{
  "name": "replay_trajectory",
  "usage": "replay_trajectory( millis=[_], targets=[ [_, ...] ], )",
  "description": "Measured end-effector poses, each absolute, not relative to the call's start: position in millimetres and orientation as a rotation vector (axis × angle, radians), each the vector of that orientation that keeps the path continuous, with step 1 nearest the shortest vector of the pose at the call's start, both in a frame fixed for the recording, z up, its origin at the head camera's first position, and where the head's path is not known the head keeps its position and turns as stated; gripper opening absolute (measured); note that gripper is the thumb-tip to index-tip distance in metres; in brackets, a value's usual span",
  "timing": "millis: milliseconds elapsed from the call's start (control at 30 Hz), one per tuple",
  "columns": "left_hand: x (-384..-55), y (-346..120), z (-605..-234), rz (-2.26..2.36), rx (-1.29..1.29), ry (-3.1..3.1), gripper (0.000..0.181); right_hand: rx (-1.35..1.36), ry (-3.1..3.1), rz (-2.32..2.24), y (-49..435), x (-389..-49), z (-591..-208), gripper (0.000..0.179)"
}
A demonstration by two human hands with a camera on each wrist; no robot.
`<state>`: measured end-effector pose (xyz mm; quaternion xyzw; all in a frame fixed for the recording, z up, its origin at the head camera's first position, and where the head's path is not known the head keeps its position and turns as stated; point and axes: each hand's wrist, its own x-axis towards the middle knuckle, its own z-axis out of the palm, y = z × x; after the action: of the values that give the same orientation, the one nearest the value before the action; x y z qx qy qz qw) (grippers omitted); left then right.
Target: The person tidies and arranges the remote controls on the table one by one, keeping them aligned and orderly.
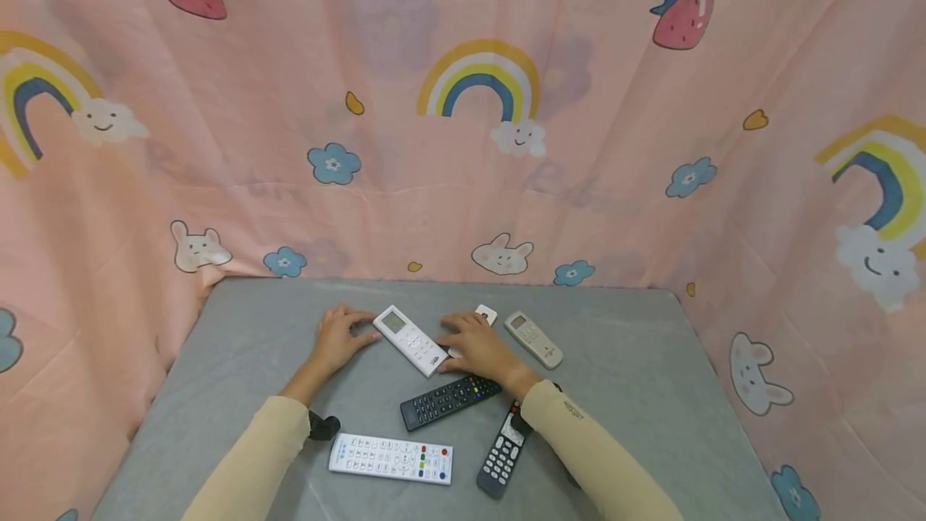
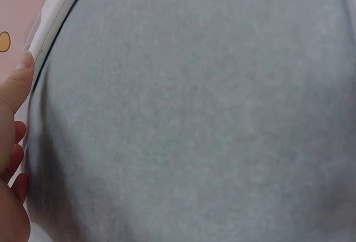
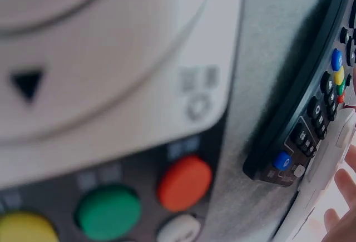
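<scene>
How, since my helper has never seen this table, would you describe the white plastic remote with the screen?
On the grey fabric-covered table, look between the person's left hand and right hand. There, the oblong white remote slants, its screen nearest the left hand. It alone shows a screen on white; the screened plastic remote farther right is beige.

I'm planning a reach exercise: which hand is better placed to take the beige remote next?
Probably the right hand: it is nearer the beige remote; the left hand is farther, beyond the white remote.
</scene>
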<state>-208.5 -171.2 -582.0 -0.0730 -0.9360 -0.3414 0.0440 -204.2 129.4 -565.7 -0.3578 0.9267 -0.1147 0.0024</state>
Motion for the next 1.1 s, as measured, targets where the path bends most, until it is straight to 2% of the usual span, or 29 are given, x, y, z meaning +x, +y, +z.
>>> replay_trajectory(
  millis=[1100],
  targets=[
    [-214.7, -168.3, -572.2, -1.143, -0.116, -2.78, 0.048, -1.109, 3.049, -0.532, 104.1, -194.9, -553.6, 0.049]
  ],
)
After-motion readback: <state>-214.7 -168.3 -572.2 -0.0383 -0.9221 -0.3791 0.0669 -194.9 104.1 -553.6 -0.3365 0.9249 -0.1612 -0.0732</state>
